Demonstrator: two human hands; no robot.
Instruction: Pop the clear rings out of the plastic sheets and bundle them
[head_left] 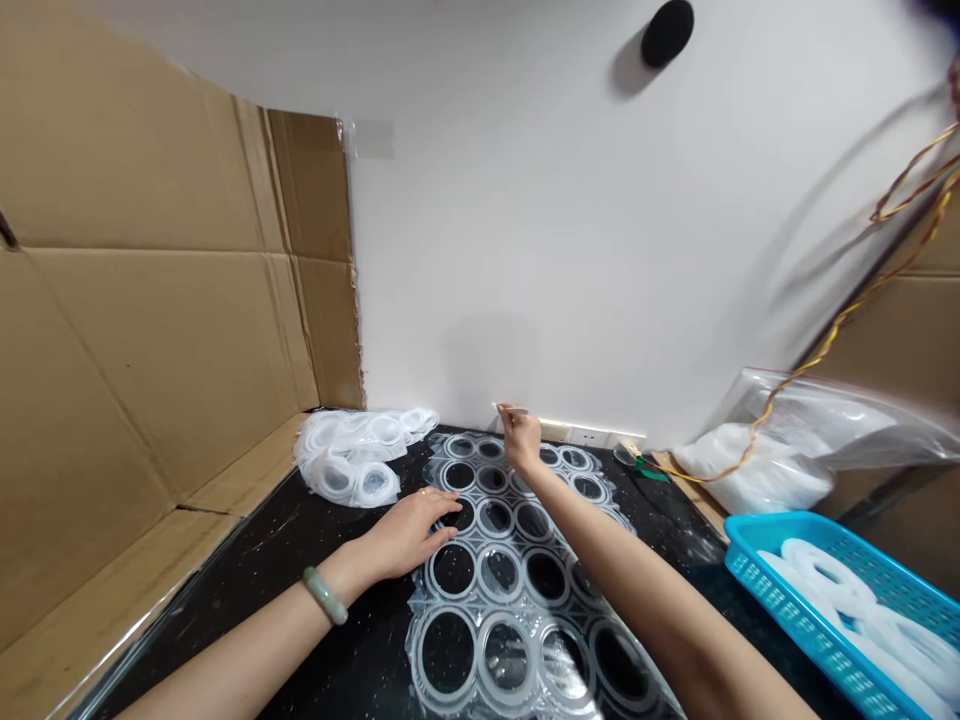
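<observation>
A clear, flexible plastic sheet patterned with rows of joined rings (pixel 497 615) lies flat on the black tabletop. My left hand (pixel 420 530) rests on its left edge, palm down, with the fingers stretched out; a ring and a green bangle are on that arm. Over the far rows, near the wall, my right hand (pixel 523 436) is closed in a pinch. A small pale sliver shows at its fingertips, too small to name. My right forearm hides part of the sheet's right side.
A pile of similar ring sheets (pixel 352 455) lies at the back left, beside a cardboard wall (pixel 150 330). On the right stand a blue basket (pixel 795 600) holding white rings and a clear plastic bag (pixel 757 480) of white material. Yellow-brown twisted wires (pixel 832 330) hang there. Sockets (pixel 589 437) line the white wall's foot.
</observation>
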